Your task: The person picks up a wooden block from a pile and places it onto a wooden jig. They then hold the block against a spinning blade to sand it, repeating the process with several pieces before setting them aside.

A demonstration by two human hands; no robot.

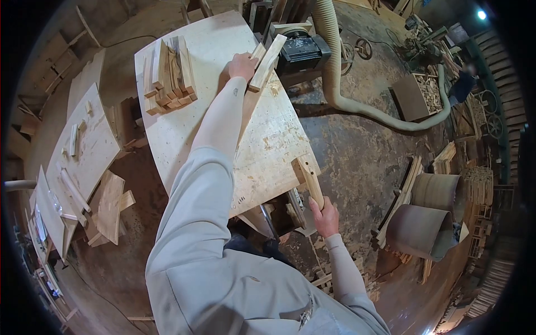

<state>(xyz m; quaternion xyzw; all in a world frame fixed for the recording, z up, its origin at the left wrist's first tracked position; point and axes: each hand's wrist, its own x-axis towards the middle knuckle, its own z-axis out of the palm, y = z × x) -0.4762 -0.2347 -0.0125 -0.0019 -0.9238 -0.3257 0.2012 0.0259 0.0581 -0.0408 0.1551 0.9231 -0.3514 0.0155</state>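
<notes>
My left hand [242,66] reaches across the plywood table [273,139] to its far side and grips one or two short wooden slats [267,60] lying beside a black machine. My right hand [325,216] is at the table's near right corner. It is closed around the lower end of a short wooden stick [309,174] that rests against the table edge. A pile of several similar cut wood blocks [168,75] sits on the far left part of the table, a little left of my left hand.
The black machine [302,48] with a thick ribbed dust hose [357,106] stands at the table's far right. A second bench [84,145] with wood strips is on the left. Rolled sheets [427,223], wood stacks and scraps crowd the sawdust-covered floor on the right.
</notes>
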